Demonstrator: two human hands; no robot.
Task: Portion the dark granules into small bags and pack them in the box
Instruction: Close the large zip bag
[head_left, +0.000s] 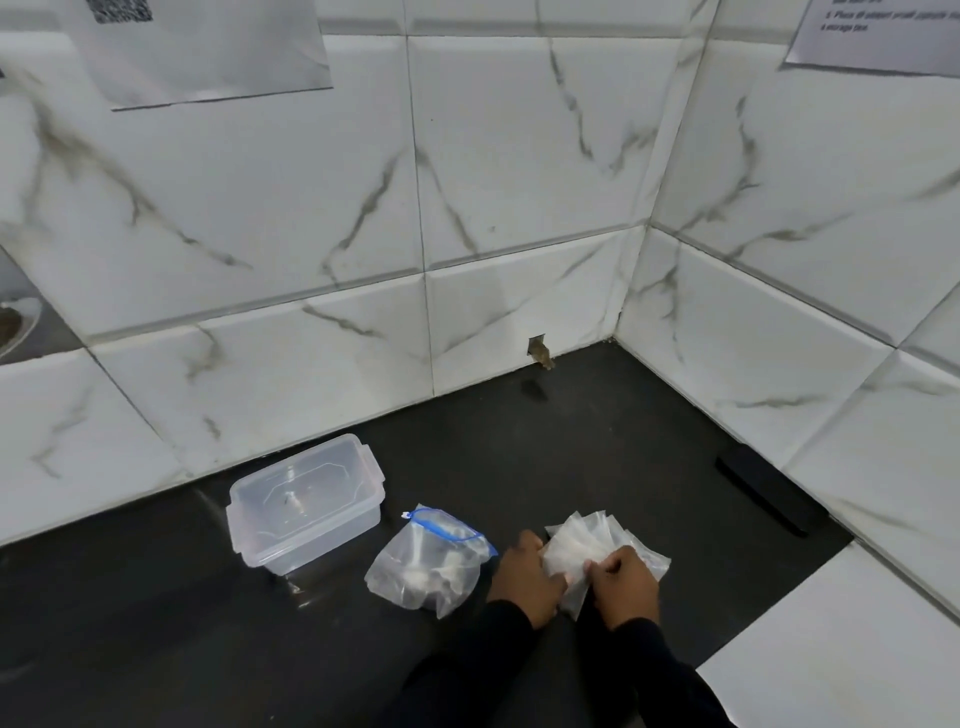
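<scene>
A stack of small clear bags lies fanned on the black counter. My left hand grips the stack's left edge, and my right hand pinches its near side. Left of my hands slumps a larger clear zip bag with a blue seal, holding dark granules and a pale item. A clear plastic box with its lid on stands further left, near the wall.
White marble-look tiles form the back wall and the right wall, making a corner. A dark flat object lies along the right wall. Printed sheets hang on both walls. A white tiled ledge sits at the lower right.
</scene>
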